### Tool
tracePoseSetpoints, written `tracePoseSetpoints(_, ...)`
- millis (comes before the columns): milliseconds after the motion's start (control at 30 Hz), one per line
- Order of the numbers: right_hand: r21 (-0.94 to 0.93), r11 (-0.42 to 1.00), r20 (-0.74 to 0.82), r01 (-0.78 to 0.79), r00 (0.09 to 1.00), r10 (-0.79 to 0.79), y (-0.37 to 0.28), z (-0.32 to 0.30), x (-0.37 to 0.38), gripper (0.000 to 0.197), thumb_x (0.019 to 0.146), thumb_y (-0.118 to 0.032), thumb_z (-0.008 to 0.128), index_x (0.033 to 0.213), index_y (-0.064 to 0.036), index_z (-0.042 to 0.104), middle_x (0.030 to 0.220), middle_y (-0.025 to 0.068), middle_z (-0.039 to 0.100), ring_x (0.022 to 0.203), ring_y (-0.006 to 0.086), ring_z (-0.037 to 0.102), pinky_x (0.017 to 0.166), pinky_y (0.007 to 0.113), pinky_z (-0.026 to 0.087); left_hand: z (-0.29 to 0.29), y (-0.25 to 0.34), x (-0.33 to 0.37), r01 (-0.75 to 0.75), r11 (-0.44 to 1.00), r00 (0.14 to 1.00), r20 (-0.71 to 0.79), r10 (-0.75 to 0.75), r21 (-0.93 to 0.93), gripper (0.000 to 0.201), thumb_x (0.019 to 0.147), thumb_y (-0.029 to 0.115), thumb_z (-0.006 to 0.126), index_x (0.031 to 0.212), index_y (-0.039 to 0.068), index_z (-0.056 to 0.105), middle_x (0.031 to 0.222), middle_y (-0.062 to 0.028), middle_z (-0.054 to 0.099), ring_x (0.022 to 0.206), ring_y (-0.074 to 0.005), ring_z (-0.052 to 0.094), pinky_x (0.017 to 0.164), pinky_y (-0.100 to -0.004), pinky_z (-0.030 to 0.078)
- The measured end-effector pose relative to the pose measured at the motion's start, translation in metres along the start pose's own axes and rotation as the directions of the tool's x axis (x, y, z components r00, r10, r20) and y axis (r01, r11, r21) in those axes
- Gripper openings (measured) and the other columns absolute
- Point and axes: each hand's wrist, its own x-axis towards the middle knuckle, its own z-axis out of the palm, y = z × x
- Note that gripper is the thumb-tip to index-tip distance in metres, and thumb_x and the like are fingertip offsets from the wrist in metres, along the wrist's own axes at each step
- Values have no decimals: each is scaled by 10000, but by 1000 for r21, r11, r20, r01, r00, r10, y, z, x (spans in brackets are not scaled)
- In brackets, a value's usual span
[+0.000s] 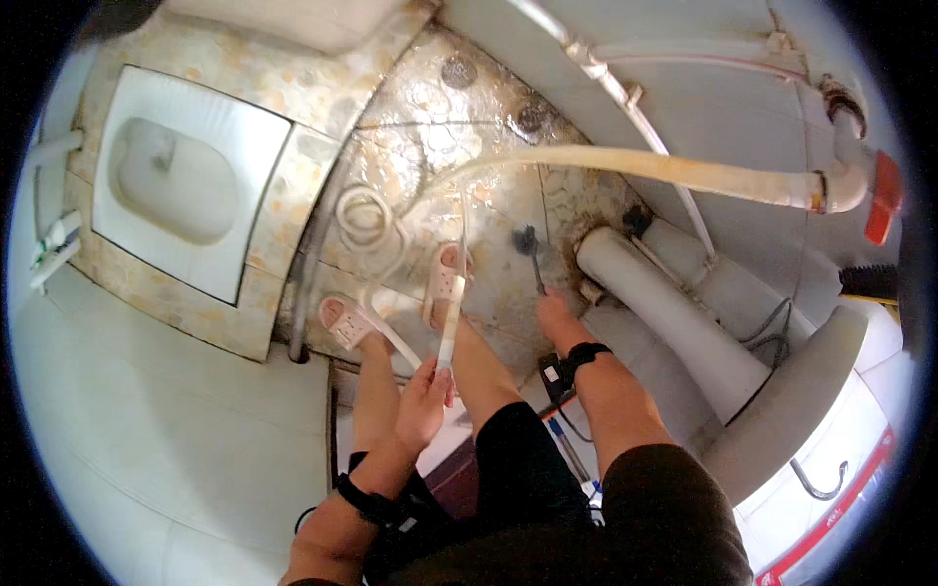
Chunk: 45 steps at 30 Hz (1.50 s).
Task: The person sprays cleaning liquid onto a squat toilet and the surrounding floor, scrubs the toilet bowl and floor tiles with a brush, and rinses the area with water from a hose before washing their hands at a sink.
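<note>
Down at the lower middle of the frame, the left hand [425,398] has its fingers wrapped around the end of a pale hose [451,322], which runs up the frame, loops in a coil on the wet patterned floor [489,283], and arcs to the tap at the upper right. Just right of centre, the right hand [555,314] grips the thin handle of a dark scrubbing brush [526,240], its bristle head pressed to the floor beside the white pedestal [674,322]. Judging by this, the step in hand is rinsing and scrubbing the floor; the next stroke calls for keeping the water aimed ahead of the bristles. Farther off, at upper left, sits the squat toilet pan [181,181].
</note>
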Motion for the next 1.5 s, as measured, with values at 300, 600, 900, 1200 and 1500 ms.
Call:
tracePoseSetpoints(300,283,959,-215,-8,974,71,97,10,14,314,784,-171,378,1087,-95,402,708,92,501,591,178,462,521,282,382,51,-26,53,-234,828,951,299,84,510,243,784,220,401,843,-14,426,551,-88,427,520,-169,426,510,-288,361)
tracePoseSetpoints(600,-709,683,-344,177,759,-554,-15,-58,86,301,754,-162,394,1026,-37,425,911,165,500,853,303,470,704,358,375,80,-28,85,-191,754,956,295,-3,628,286,765,243,392,917,3,428,728,-213,506,717,-357,482,603,-403,376)
tracePoseSetpoints(900,-223,934,-237,281,913,-331,-87,-44,65,304,751,-173,368,1013,-58,471,1005,85,484,974,208,412,765,283,368,42,-9,98,-168,776,986,91,142,608,287,772,232,406,928,-6,437,645,-191,507,615,-322,495,543,-361,375)
tracePoseSetpoints(1200,-936,339,15,94,974,-227,-119,-57,74,312,762,-228,411,1028,-73,464,941,101,511,933,227,429,779,300,332,44,0,99,-107,853,994,38,101,511,211,768,173,422,859,-16,450,569,-103,466,511,-173,449,464,-290,345)
tracePoseSetpoints(1500,-202,907,-328,369,847,-418,-118,-52,38,340,766,-200,358,1093,-113,388,892,188,505,767,323,489,683,358,393,34,9,93,-102,879,992,-19,126,465,198,765,139,421,871,-23,464,616,-140,485,550,-207,463,504,-288,357)
